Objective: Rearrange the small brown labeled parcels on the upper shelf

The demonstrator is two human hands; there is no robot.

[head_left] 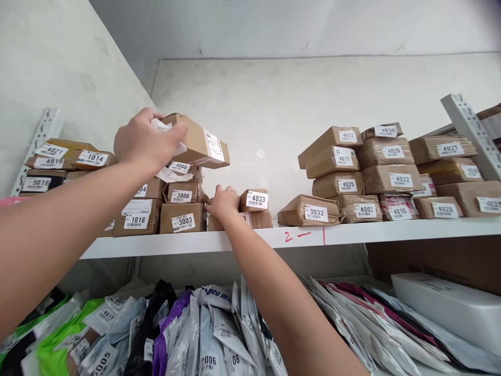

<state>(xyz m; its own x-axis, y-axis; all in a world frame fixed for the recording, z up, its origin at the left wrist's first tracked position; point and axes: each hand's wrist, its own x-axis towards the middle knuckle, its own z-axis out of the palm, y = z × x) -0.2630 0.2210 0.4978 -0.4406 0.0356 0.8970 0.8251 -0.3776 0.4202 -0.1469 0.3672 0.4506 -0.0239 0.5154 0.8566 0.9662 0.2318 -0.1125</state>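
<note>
My left hand (151,138) is raised at the left and closed around a brown cardboard box (198,143). This box has a white printed label on its end, and crumpled white material (166,128) shows by my fingers. It is above the stack with the parcels marked 4008 (180,167) and 3008 (181,196). On the shelf, my right hand (224,202) has its fingers curled over a small cardboard box (214,223), partly hidden by the hand. Just right of it lies the small box labelled 4033 (254,200), on top of another box.
The white shelf (305,236) is marked 2-1 in red. Stacked boxes include 3032 (315,212) and 4022 (400,179) at the right, and 1018 (135,220) at the left. Bagged parcels (209,334) fill the level below. A perforated post (472,136) stands at right.
</note>
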